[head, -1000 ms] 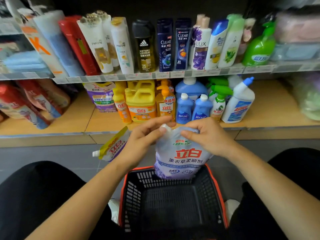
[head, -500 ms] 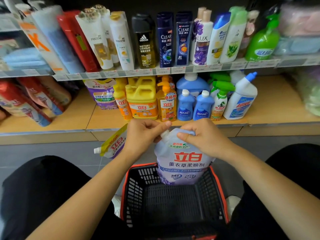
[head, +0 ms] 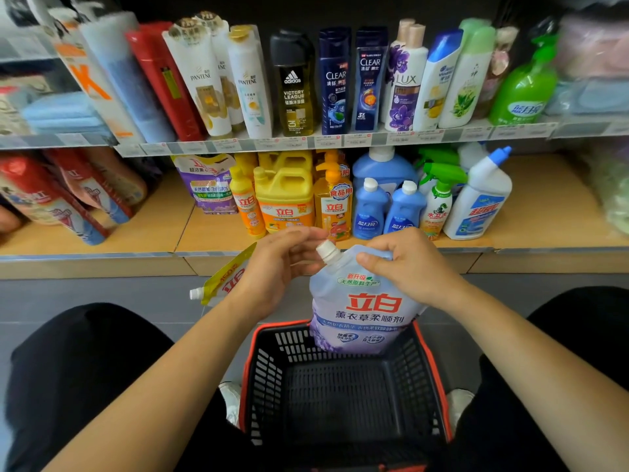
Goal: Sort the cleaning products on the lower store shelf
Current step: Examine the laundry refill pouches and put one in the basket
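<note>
Above the basket (head: pixel 272 376), right hand (head: pixel 408 267) grips the purple pouch (head: pixel 367 311); left hand (head: pixel 275 274) holds a yellow pouch (head: pixel 224 281).

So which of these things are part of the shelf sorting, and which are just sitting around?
Part of the job: lavender pouch, gripped at its top by the right hand; left hand by its cap; yellow pouch behind that hand; black basket; yellow jug and blue bottles on the lower shelf.
Just there: shampoo bottles on the upper shelf; green pump bottle beside them.
</note>
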Demonstrator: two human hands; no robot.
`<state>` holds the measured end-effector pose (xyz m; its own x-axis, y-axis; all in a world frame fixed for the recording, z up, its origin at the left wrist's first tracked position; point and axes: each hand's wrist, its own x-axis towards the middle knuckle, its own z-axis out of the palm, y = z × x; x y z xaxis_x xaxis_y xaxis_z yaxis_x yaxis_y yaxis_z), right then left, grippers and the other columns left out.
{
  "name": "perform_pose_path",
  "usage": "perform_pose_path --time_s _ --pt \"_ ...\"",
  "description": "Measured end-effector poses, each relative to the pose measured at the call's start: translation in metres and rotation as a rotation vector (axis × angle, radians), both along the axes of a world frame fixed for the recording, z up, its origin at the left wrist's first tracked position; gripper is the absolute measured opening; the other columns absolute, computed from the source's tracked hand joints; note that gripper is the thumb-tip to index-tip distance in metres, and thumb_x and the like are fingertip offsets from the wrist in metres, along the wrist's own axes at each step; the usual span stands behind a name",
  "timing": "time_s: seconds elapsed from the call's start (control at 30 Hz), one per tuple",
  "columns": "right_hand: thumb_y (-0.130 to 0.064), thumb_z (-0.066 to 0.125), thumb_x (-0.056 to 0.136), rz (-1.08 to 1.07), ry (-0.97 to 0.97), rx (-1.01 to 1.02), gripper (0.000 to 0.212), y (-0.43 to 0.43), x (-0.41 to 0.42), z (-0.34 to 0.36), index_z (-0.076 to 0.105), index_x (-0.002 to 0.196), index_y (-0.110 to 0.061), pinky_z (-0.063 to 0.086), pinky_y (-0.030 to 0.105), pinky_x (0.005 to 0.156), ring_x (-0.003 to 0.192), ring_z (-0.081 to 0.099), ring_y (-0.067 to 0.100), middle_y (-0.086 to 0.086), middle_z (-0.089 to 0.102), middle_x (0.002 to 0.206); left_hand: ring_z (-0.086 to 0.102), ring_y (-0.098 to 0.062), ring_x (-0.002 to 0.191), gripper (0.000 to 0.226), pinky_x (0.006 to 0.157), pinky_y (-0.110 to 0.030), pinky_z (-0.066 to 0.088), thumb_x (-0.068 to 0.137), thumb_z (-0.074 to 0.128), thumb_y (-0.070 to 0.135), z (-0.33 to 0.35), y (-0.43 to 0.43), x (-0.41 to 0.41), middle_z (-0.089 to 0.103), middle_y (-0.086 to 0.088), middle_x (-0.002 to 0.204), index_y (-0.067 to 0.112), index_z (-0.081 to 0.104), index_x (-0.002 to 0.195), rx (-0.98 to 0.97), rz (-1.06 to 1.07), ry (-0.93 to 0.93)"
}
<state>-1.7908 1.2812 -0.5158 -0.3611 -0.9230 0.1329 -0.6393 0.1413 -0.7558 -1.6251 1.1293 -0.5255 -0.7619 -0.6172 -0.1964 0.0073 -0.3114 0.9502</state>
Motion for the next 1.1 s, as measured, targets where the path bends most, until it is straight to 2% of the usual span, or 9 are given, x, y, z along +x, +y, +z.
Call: perform_pose_path --time_s 0.1,0.2,0.3,0.4,0.53,0.67,0.83,0.93,1.1 --pt "-0.025 0.066 0.096 0.0 -0.003 -0.002 0.045 -0.0001 -0.0016 0.0004 0.053 0.06 -0.002 0.024 0.029 0.052 0.053 0.031 0.006 0.008 0.036 0.056 0.06 -0.014 0.066 0.017 0.057 -0.025 0.049 0.08 0.064 0.026 -0.0044 -0.0033 0.0008 0.062 0.0 0.071 0.018 0.079 0.081 -0.062 0.053 -0.044" --pt "-0.025 0.066 0.097 0.004 -0.006 -0.01 0.042 -0.0001 -0.0015 0.0001 0.058 0.063 -0.002 0.026 0.028 0.052 0.053 0.034 0.007 0.018 0.044 0.057 0.054 -0.017 0.065 0.012 0.055 -0.025 0.049 0.075 0.065 0.023 -0.008 -0.006 0.0007 0.051 0.0 0.067 0.019 0.076 0.074 -0.074 0.102 -0.05" --pt "-0.026 0.067 0.096 0.002 -0.003 -0.008 0.041 -0.001 -0.0013 -0.0012 0.057 0.061 -0.007 0.027 0.025 0.05 0.051 0.035 0.006 0.016 0.045 0.056 0.068 -0.02 0.085 0.022 0.068 -0.029 0.057 0.079 0.062 0.019 -0.0059 -0.0059 0.0012 0.073 -0.002 0.094 0.022 0.079 0.093 -0.068 -0.019 0.034" --pt "-0.025 0.067 0.096 -0.001 -0.005 -0.015 0.046 -0.0017 -0.0015 -0.0021 0.048 0.054 -0.018 0.024 0.022 0.049 0.05 0.033 0.006 0.002 0.036 0.053 0.071 -0.021 0.106 0.039 0.078 -0.029 0.058 0.082 0.06 0.004 -0.0048 -0.003 0.0026 0.073 -0.007 0.122 0.023 0.076 0.112 -0.108 -0.14 0.132" --pt "-0.026 0.067 0.096 0.005 0.002 -0.023 0.048 -0.0023 -0.0017 -0.0034 0.047 0.052 -0.018 0.024 0.021 0.049 0.05 0.032 0.006 -0.005 0.033 0.053 0.071 -0.015 0.085 0.03 0.073 -0.028 0.058 0.079 0.072 0.007 -0.0064 -0.0013 0.0029 0.074 -0.005 0.1 0.025 0.08 0.103 -0.143 -0.079 0.109" --pt "-0.027 0.066 0.096 0.035 0.009 -0.007 0.042 -0.0015 0.0004 -0.0029 0.059 0.062 -0.005 0.027 0.026 0.051 0.053 0.036 0.007 0.015 0.046 0.057 0.063 -0.009 0.064 0.014 0.064 -0.023 0.055 0.08 0.078 0.032 -0.0089 0.0009 0.0016 0.072 -0.001 0.079 0.023 0.081 0.09 -0.25 -0.011 0.059" --pt "-0.026 0.067 0.096 0.035 0.009 -0.014 0.035 -0.0007 0.0026 -0.001 0.066 0.066 -0.008 0.03 0.024 0.052 0.054 0.04 0.006 0.011 0.053 0.058 0.058 -0.014 0.055 0.031 0.053 -0.023 0.051 0.082 0.073 0.045 -0.0056 -0.0014 0.0008 0.058 -0.001 0.059 0.018 0.07 0.067 -0.211 0.165 0.002" --pt "-0.027 0.066 0.096 0.028 0.0 -0.012 0.033 -0.0007 0.0027 -0.0012 0.067 0.066 -0.013 0.033 0.028 0.053 0.055 0.043 0.008 0.014 0.057 0.061 0.054 -0.015 0.054 0.037 0.052 -0.022 0.048 0.083 0.07 0.048 -0.0038 -0.0052 0.0034 0.056 -0.003 0.06 0.017 0.062 0.064 -0.102 0.148 0.009" --pt "-0.023 0.068 0.096 0.005 -0.012 -0.055 0.051 -0.003 0.002 -0.0008 0.055 0.049 -0.039 0.032 0.014 0.051 0.049 0.044 0.0 -0.015 0.049 0.049 0.053 -0.014 0.057 0.036 0.053 -0.023 0.045 0.084 0.066 0.047 -0.005 -0.0038 0.0022 0.057 -0.003 0.065 0.014 0.064 0.07 -0.073 0.092 -0.015"
